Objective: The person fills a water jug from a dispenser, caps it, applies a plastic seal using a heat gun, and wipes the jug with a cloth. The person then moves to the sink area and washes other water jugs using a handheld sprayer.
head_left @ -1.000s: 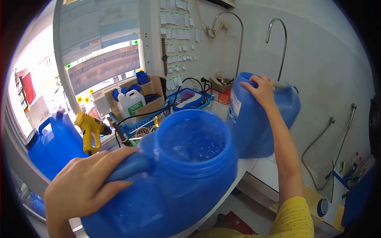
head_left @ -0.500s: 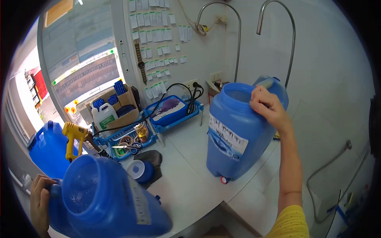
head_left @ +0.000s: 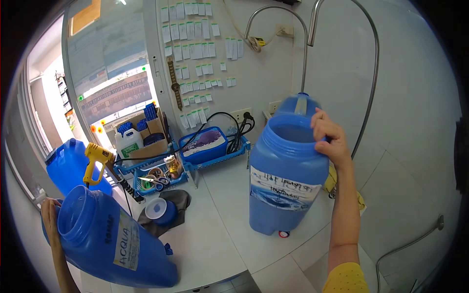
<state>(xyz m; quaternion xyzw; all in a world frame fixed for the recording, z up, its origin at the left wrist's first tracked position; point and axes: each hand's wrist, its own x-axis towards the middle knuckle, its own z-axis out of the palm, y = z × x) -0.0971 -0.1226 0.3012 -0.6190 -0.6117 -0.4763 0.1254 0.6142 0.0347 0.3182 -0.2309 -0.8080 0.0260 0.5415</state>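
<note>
On the left, a blue plastic water jug (head_left: 100,239) with an "ACQUA" label leans over, its wide mouth uncapped. My left hand (head_left: 50,218) grips it at the handle side, the fingers partly hidden behind the neck. A second blue water jug (head_left: 286,168), with a handwritten label and a small red-and-white cap low down, stands nearly upright on the counter. Its mouth is uncapped too. My right hand (head_left: 330,136) is closed over the right side of that jug's rim. Between the jugs, a round blue lid (head_left: 165,215) with a white top lies on a dark cloth (head_left: 181,202).
Blue baskets (head_left: 195,163) at the back hold scissors (head_left: 155,181), tape and a blue tub. A yellow heat gun (head_left: 97,158) stands near another blue jug (head_left: 73,166). Curved metal spouts (head_left: 373,58) rise behind the right jug. The white counter (head_left: 215,244) has a front edge.
The left jug now leans more to the left, showing its label side. The right jug has turned and stands straighter, its handle toward the back. The view has shifted slightly.
</note>
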